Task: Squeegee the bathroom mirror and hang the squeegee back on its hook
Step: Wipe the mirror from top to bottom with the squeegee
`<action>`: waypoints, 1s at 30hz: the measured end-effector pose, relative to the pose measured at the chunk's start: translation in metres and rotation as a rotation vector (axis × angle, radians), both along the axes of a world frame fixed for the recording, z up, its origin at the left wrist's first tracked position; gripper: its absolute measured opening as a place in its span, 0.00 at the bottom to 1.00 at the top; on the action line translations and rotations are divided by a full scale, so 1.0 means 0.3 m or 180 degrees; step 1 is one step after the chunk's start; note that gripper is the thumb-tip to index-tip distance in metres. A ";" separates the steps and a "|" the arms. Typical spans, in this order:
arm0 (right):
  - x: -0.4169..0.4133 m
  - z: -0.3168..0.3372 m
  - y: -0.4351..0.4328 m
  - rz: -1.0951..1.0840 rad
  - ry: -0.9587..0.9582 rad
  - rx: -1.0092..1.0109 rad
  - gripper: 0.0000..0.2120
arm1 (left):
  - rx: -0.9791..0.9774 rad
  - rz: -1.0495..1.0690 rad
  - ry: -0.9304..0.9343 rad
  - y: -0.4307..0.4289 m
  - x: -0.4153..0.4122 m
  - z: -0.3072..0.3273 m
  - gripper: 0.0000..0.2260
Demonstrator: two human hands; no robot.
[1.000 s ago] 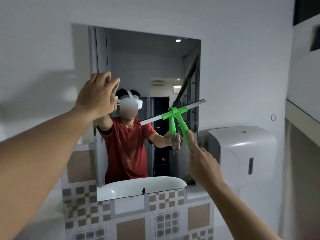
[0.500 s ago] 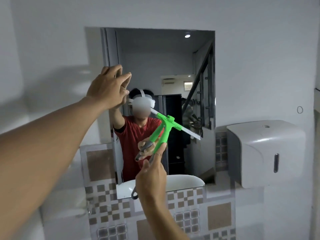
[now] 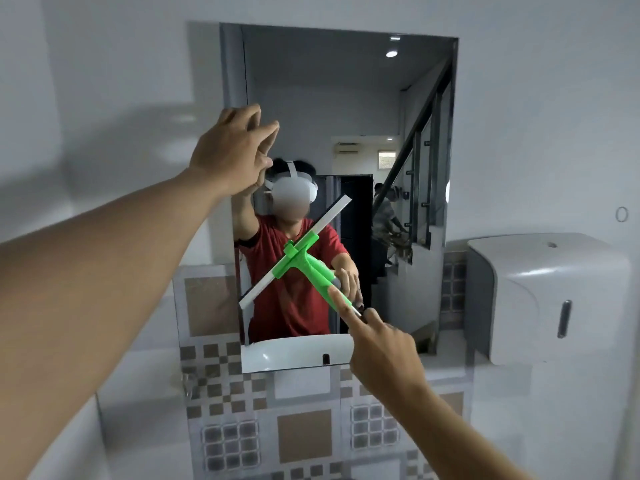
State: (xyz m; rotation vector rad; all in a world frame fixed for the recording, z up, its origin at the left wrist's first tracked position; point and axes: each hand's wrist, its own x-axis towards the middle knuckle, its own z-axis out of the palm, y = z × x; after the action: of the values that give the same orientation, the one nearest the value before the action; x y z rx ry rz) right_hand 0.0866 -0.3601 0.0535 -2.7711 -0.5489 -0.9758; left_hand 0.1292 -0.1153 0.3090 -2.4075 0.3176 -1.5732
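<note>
right hand (image 3: pixel 381 344) in the lower middle of the frame is gripping the tail end of the green squeegee (image 3: pixel 304 261), index finger running up along the handle. the blade is sitting tilted across the middle of the bathroom mirror (image 3: pixel 346 116), one end pointing to the upper right, the other down to the lower left. can't tell for sure if the rubber edge is actually pressing on the glass or just floating in front of it.

left hand (image 3: pixel 235 150) is empty, fingers loosely bunched together, hovering at the mirror's left edge in the upper left middle, holding nothing. looks like it's bracing there, but contact is hard to call.

my take on doing this step well: the blade is needing to be flat on the glass along its whole length, with even pressure, and going in one straight overlapping pull rather than at a slant, otherwise it's leaving streaks. holding so far back on the handle is probably giving less control, so i'd be choking up a bit.

around it: frameless mirror sitting on a plain pale wall (image 3: pixel 104 64), patterned brown and grey tile (image 3: pixel 301 434) underneath, a white paper dispenser (image 3: pixel 554 299) at the right. a small ring-shaped thing (image 3: pixel 622 214) is sitting on the wall at the far right, possibly the hook, can't say.
</note>
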 end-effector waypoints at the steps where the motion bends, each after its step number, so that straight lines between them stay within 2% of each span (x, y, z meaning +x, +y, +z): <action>1: 0.010 0.015 -0.051 -0.0063 -0.0084 -0.0136 0.48 | 0.0006 -0.0013 -0.0046 -0.001 0.004 -0.011 0.24; 5: 0.036 0.060 -0.206 -0.0298 -0.0268 -0.0507 0.44 | -0.0100 -0.0083 -0.0214 0.000 0.024 -0.120 0.21; 9: 0.033 0.072 -0.304 -0.0474 -0.0275 -0.0441 0.44 | -0.0029 -0.0016 -0.0011 -0.029 0.023 -0.280 0.24; 15: 0.016 0.022 -0.367 -0.0675 -0.0049 0.0132 0.42 | -0.0052 0.0100 0.0373 -0.066 0.028 -0.363 0.30; 20: 0.004 -0.088 -0.368 -0.0639 0.0253 0.0689 0.43 | 0.0011 0.0107 0.0325 -0.072 0.030 -0.360 0.30; 26: -0.015 -0.177 -0.271 -0.0544 0.0520 0.1255 0.43 | 0.0056 0.0116 0.0286 -0.081 -0.002 -0.325 0.24; 30: -0.036 -0.264 -0.187 -0.0477 0.0777 0.1643 0.45 | 0.0069 0.0106 0.0160 -0.068 -0.019 -0.269 0.28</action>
State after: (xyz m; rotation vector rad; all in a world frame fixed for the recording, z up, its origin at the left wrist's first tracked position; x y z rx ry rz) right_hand 0.0757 -0.4163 -0.0258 -2.4285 -0.0394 -0.6683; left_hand 0.1235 -0.1356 0.2284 -2.4264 0.3009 -1.4897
